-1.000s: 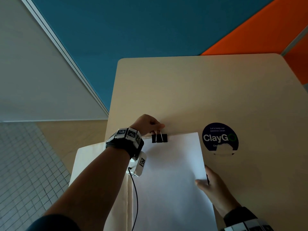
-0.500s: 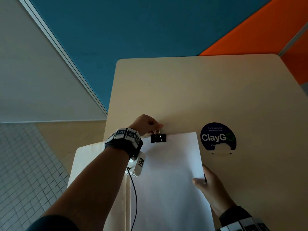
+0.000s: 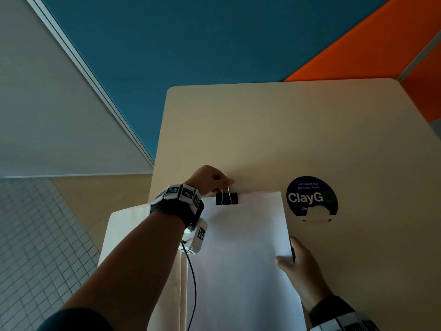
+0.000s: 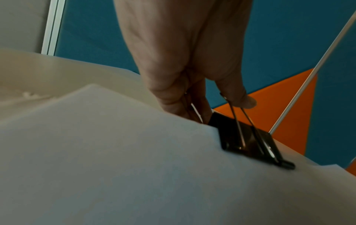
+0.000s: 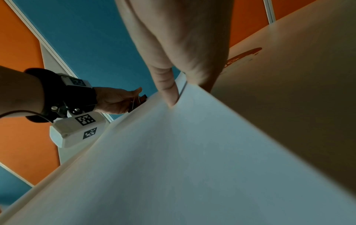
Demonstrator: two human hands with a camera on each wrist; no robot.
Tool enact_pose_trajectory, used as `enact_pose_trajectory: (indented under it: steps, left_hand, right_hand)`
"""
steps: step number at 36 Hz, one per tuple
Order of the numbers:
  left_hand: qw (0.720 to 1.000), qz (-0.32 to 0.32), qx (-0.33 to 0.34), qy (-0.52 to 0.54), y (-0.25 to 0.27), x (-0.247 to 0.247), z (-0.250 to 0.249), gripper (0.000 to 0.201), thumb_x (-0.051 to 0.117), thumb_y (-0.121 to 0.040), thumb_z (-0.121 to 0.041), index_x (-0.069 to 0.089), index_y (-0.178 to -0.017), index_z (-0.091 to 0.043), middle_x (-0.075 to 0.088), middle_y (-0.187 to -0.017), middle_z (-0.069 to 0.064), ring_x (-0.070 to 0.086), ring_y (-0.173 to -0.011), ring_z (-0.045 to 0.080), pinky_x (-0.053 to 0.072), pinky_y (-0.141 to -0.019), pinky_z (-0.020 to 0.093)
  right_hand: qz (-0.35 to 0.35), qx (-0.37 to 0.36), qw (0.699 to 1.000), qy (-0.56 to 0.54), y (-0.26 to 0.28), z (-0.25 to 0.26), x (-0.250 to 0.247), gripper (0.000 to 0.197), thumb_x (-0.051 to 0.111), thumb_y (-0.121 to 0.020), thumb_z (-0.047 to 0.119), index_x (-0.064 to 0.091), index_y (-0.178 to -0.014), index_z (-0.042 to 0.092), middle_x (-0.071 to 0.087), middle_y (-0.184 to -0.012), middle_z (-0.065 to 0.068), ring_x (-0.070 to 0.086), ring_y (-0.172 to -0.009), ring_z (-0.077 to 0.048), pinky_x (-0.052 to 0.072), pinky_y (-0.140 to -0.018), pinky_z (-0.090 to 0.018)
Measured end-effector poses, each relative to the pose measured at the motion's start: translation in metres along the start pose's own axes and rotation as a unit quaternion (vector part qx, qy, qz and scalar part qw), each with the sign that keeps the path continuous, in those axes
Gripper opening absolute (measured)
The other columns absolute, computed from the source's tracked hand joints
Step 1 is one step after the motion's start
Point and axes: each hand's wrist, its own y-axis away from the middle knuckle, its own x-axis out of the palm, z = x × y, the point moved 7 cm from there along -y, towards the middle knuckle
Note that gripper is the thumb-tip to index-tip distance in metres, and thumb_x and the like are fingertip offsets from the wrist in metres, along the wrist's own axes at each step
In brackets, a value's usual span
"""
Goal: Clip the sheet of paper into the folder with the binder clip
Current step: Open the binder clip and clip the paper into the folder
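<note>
You are seating the clip (image 3: 226, 199) on the far edge of the paper (image 3: 241, 254) and folder (image 3: 133, 225), which are lying on the counter (image 3: 262, 130). Your left hand (image 3: 210, 179) is pinching its wire handles, wrist raised. Your right hand (image 3: 300, 263) is gripping the paper's right edge, thumb on top. Next, I judge, you are releasing the handles gently.

A beige table (image 3: 262, 130) carries an open folder (image 3: 124, 225) and a round sticker (image 3: 311, 196)

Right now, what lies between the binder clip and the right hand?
Only bare white sheet of paper, between the binder clip on its top edge and the right hand at its right edge. Head view shows this.
</note>
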Motion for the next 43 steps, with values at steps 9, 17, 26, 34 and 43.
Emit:
enact_pose_trajectory:
  steps: [9, 17, 26, 34, 43]
  left_hand:
    - [1.000, -0.016, -0.009, 0.009, 0.005, 0.001, -0.001, 0.022, 0.065, -0.079, -0.032, 0.065, -0.066, -0.015, 0.060, -0.057, -0.004, 0.054, -0.045, -0.004, 0.043, -0.049, 0.008]
    - [1.000, -0.024, -0.005, 0.013, 0.010, 0.000, -0.002, 0.013, 0.067, -0.078, -0.026, 0.065, -0.073, -0.014, 0.059, -0.058, -0.007, 0.053, -0.039, -0.009, 0.041, -0.046, 0.002]
    - [0.988, 0.001, -0.067, 0.139, 0.021, 0.007, -0.007, 0.035, 0.041, -0.092, -0.038, 0.046, -0.065, -0.017, 0.059, -0.078, 0.003, 0.052, -0.040, 0.003, 0.037, -0.035, 0.007]
    - [0.992, 0.032, -0.078, 0.099, 0.030, 0.011, -0.008, 0.026, 0.050, -0.090, -0.028, 0.052, -0.067, -0.018, 0.050, -0.069, -0.001, 0.046, -0.057, 0.007, 0.041, -0.050, 0.008]
    - [0.995, 0.026, -0.031, 0.089, 0.041, 0.008, -0.018, 0.025, 0.056, -0.086, -0.032, 0.060, -0.098, -0.011, 0.059, -0.085, -0.008, 0.056, -0.075, 0.006, 0.045, -0.071, 0.016]
  right_hand:
    - [-0.030, -0.014, 0.999, -0.004, 0.004, 0.004, 0.000, 0.035, 0.054, -0.078, -0.003, 0.056, -0.109, 0.011, 0.065, -0.100, -0.010, 0.060, -0.092, -0.029, 0.044, -0.077, -0.029]
    - [-0.060, -0.028, 0.996, 0.067, 0.003, 0.005, -0.001, 0.044, 0.057, -0.079, -0.003, 0.050, -0.123, 0.004, 0.059, -0.122, -0.014, 0.055, -0.108, -0.027, 0.040, -0.088, -0.028]
    - [-0.098, -0.022, 0.988, 0.119, 0.000, -0.001, -0.001, 0.048, 0.065, -0.076, -0.003, 0.049, -0.121, -0.006, 0.055, -0.117, -0.023, 0.053, -0.109, -0.039, 0.037, -0.083, -0.028]
    - [-0.124, -0.032, 0.987, 0.095, -0.002, 0.003, -0.012, 0.060, 0.078, -0.067, 0.003, 0.048, -0.119, 0.003, 0.046, -0.121, -0.017, 0.044, -0.109, -0.034, 0.042, -0.091, -0.045]
    - [-0.081, -0.026, 0.996, -0.005, -0.037, 0.022, -0.025, 0.059, 0.071, -0.077, 0.016, 0.043, -0.127, 0.004, 0.059, -0.116, -0.015, 0.056, -0.107, -0.027, 0.042, -0.086, -0.029]
